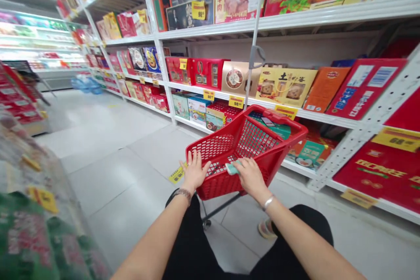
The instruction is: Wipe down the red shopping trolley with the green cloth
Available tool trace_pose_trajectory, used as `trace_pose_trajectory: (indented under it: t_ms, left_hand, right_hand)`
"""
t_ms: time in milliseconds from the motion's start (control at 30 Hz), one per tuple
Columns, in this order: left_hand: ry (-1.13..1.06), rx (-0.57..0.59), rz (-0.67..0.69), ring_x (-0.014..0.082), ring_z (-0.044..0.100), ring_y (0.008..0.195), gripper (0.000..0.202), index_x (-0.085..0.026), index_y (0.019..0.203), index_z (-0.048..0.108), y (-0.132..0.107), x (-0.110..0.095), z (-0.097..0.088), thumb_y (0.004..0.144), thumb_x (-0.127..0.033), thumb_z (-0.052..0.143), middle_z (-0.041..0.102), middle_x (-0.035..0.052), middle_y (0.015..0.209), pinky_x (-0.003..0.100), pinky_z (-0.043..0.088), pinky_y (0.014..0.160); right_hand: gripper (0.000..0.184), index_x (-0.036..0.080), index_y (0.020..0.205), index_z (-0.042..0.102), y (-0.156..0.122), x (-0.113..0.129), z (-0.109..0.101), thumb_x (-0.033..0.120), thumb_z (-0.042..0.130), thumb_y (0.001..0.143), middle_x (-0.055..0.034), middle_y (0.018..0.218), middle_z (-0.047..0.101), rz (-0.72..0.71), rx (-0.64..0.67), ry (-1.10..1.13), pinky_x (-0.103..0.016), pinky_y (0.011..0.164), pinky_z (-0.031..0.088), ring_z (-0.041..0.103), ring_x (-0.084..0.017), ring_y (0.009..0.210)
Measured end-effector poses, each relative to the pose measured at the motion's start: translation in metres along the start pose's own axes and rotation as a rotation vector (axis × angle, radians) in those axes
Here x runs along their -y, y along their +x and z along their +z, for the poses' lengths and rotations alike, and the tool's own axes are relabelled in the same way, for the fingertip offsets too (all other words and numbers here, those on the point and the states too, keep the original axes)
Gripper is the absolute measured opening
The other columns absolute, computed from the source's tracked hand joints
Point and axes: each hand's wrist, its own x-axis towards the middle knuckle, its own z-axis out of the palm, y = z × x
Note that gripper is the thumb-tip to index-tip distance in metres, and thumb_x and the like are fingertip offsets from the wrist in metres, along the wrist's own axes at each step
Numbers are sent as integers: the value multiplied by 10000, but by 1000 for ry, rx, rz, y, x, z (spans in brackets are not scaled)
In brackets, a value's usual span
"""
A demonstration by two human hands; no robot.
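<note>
A red plastic shopping cart (216,188) with latticed walls and thin metal legs stands in front of my knees. My left hand (196,171) lies at its near left rim, fingers spread and holding nothing; whether the palm presses on the rim I cannot tell. Over the near side of the basket, my right hand (251,178) is closed on a small pale green cloth (232,168), which looks folded and sticks out past the fingertips. Inside the basket only the latticed floor and walls show.
White metal shelves (210,30) with boxed goods and yellow price tags run along the right and back. A thin grey pole (255,39) rises behind the cart. Green packages (29,236) are blurred at the left. Pale floor tiles (108,170) form the aisle.
</note>
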Motion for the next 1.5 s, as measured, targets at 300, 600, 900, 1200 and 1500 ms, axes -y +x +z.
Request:
trace_pose_trajectory:
  t_ms: [300,600,900,1200,1500]
  left_hand:
    - [-1,45,26,352,99,1551,642,-266,1590,246,12,17,-5,998,-499,332,161,99,1681,696,89,1189]
    - [55,-170,2,332,157,1547,670,-139,1581,265,26,-5,-17,1007,-483,310,275,157,1643,687,-8,1199]
    - [-44,-218,245,304,307,1503,581,-264,1533,402,-7,-53,20,995,-483,375,434,70,1578,630,101,1238]
    - [-56,-253,343,301,418,1437,519,-246,1430,544,-5,-26,19,974,-475,450,518,97,1521,590,146,1232]
    - [-93,-311,381,312,441,1414,448,-233,1301,637,-8,-15,25,962,-470,464,562,111,1482,597,146,1221]
  right_hand:
    - [330,192,1083,741,41,-133,-102,92,508,872,-106,1124,722,260,128,-246,-333,952,389,607,-245,1057]
    - [315,190,1025,757,61,-94,-89,73,546,823,-105,1029,733,221,256,-281,-292,836,412,645,-222,958]
    - [419,208,1225,696,45,-15,-61,70,483,891,-90,1185,692,72,303,-197,-278,942,397,592,-213,1064]
    - [272,179,1018,743,36,-84,-147,108,505,908,-161,1056,688,276,129,-586,-369,764,375,587,-284,969]
    - [347,169,1156,734,31,-138,-147,137,525,880,-129,1092,716,321,85,-421,-306,826,414,621,-238,971]
